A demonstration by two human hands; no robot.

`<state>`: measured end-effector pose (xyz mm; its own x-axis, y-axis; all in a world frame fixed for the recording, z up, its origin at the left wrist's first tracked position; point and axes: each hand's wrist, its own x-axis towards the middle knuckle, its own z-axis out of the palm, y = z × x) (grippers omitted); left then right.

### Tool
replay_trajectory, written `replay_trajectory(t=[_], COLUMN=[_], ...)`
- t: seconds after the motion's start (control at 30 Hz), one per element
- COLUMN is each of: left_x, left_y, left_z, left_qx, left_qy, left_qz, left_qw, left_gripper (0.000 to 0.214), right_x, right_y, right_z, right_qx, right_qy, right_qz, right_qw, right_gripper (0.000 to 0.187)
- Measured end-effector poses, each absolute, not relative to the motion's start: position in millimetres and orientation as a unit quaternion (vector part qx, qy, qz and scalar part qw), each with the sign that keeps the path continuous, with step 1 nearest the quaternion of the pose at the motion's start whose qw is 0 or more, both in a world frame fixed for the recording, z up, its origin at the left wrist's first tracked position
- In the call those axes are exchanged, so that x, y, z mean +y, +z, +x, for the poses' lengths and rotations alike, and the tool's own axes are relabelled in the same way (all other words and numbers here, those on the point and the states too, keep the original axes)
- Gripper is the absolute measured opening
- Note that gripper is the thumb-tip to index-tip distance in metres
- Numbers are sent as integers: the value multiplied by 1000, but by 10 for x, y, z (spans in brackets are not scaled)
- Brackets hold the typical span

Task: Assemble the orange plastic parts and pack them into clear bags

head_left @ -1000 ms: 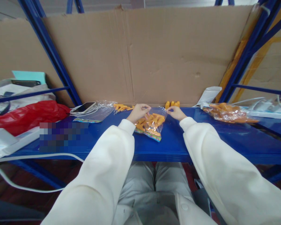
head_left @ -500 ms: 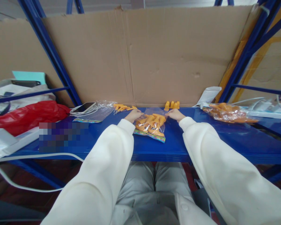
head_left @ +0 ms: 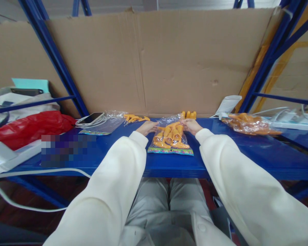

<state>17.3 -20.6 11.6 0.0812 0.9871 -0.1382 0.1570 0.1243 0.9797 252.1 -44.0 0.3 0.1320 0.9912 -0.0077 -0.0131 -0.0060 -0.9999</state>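
Observation:
A clear plastic bag (head_left: 170, 150) with a colourful printed strip along its near edge lies flat in front of me. Inside it are several orange plastic pieces (head_left: 166, 132), some hollow and cone-like. My left hand (head_left: 147, 127) grips the bag's left side near the far end, fingertips at the film. On the opposite side, my right hand (head_left: 192, 125) has its fingers closed on the bag's upper right edge. Just behind the right hand stand several small orange pieces (head_left: 189, 114). Thin orange pieces with small metal chains (head_left: 135, 118) lie beyond my left hand.
A flat clear bag (head_left: 109, 124) and a phone with a white cable (head_left: 92, 118) lie to the left, near a red plastic bag (head_left: 33, 126) and a white power strip (head_left: 15, 159). Another bag of orange pieces (head_left: 248, 123) sits right. Cardboard (head_left: 184, 61) walls the back of the blue shelf (head_left: 236, 153).
The filled bag has turned so its printed strip lies straighter, its near right corner shifting right. The orange pieces inside have spread out. Both hands stay at its sides.

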Motion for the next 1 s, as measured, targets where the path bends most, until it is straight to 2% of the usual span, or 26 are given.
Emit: replay_trajectory(t=[0.43,0.77,1.0], left_x=[-207,-171,-83], left_y=[85,31,-27], left_z=[168,158,64], left_qx=[503,497,472], left_qy=[413,452,418], left_qz=[518,514,538], left_qw=[554,533,559], left_gripper=[20,19,19], right_x=[-451,-360,-382], right_y=[-15,-24,-66], right_z=[2485,2542,2586], right_qx=[-487,-492,-499], right_qy=[516,464,464], right_qz=[-525,-544,-551], right_qw=[470,496,482], right_gripper=[23,27,22])
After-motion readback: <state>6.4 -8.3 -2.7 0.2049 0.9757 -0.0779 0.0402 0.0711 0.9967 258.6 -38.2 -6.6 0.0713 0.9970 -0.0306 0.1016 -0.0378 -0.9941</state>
